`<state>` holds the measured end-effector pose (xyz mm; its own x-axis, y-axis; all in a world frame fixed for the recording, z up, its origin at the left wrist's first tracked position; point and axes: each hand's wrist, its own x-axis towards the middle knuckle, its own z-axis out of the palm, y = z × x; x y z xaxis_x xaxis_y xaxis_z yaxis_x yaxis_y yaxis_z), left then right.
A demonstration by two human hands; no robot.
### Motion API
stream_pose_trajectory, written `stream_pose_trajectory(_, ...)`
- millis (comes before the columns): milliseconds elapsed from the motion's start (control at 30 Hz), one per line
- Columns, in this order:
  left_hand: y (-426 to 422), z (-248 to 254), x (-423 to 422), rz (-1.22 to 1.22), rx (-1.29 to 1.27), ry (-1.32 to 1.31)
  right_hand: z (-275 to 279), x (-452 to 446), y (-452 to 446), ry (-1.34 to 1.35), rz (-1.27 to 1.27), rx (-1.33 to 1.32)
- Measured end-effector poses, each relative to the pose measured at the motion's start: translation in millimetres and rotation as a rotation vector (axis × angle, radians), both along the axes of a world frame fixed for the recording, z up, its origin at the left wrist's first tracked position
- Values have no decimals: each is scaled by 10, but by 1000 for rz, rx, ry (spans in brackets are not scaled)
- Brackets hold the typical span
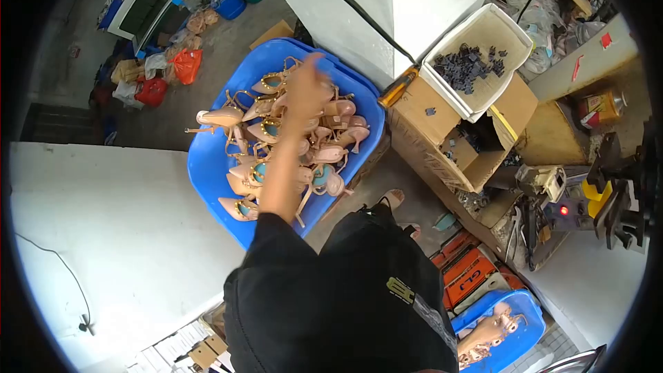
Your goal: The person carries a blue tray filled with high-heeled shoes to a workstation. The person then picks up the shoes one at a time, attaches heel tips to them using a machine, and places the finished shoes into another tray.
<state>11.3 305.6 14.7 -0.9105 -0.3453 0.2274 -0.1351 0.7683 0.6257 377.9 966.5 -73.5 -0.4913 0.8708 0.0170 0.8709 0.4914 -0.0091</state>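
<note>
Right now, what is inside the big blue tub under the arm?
The blue tub holds many beige shoes, some with straps. The forearm hides part of them; whatever lies beneath the top ones cannot be seen.

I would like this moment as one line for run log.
Left hand: blurred over heeled shoes, grip unclear | right hand: out of view | blue tub: holds the shoes | white bin: holds small dark parts
</note>
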Motion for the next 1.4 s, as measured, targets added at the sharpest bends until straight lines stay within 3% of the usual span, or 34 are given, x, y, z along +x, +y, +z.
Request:
stream_pose_trajectory(33, -622, -308, -172, 52, -382, -73, 64, -258, -58, 66, 93, 23)
stream_pose_trajectory(100, -1236, -591, -368, -29, -647, -373, 201, -869, -195, 238, 341, 227)
stream_pose_trajectory(133, -1275, -654, -414, -64, -692, -464, 262, -1158, -164, 387, 501, 87)
stream_pose_trajectory(200, -1292, -700, -497, -134, -787, -644, 688, -1780, -685, 507, 622, 55)
stream_pose_trajectory(300, -1356, -600, -551, -56, -703, -546, 1098, -2119, -1234, 555, 794, -35)
stream_pose_trajectory(367, -1676, -573, -450, -18, -778, -379, 1259, -2105, -1469, 584, 890, -96)
stream_pose_trajectory(433, -1487, 94, -79, -18, -751, -186, 1212, -1916, -1494, 557, 851, -315)
stream_pose_trajectory(500, -992, 802, 231, -49, -530, 39, 1227, -1729, -1659, 453, 740, -570)
stream_pose_trajectory(567, -336, 1417, 562, -134, -298, -46, 1502, -1784, -2142, 538, 913, -706)
stream_pose_trajectory(633, 479, 1760, 783, -443, 143, 32, 1784, -1950, -2472, 543, 1326, -650)
stream_pose_trajectory(700, 1045, 1721, 758, -912, 344, 105, 1942, -2073, -2671, 644, 1448, -723)
stream_pose_trajectory(767, 1633, 1527, 748, -1013, 595, -103, 1922, -2030, -2616, 577, 1436, -797)
stream_pose_trajectory(833, 2099, 1298, 665, -965, 670, -290, 1807, -1827, -2414, 583, 1243, -790)
stream_pose_trajectory(867, 2266, 1087, 548, -1126, 646, -290, 1763, -1699, -2306, 613, 1129, -753)
stream_pose_trajectory(900, 2496, 789, 523, -1167, 898, -348, 1755, -1569, -2211, 640, 1026, -718)
stream_pose_trajectory(967, 2695, 557, 413, -1157, 1076, -1023, 1715, -1361, -2069, 706, 832, -646)
stream_pose_trajectory(1033, 2973, 200, 443, -1084, 1330, -1078, 1741, -1324, -1994, 726, 765, -495)
stream_pose_trajectory(1167, 3445, 54, 249, -896, 1555, -986, 1626, -1714, -1850, 748, 633, -350)
stream_pose_trajectory(1233, 3507, 46, 106, -843, 1410, -768, 1573, -2001, -1805, 689, 608, -328)
stream_pose_trajectory(1300, 3494, 113, -23, -711, 1464, -648, 1533, -2166, -1800, 664, 587, -323)
stream_pose_trajectory(1400, 3272, -236, -226, -630, 1467, -479, 1481, -2300, -1792, 697, 603, -309)
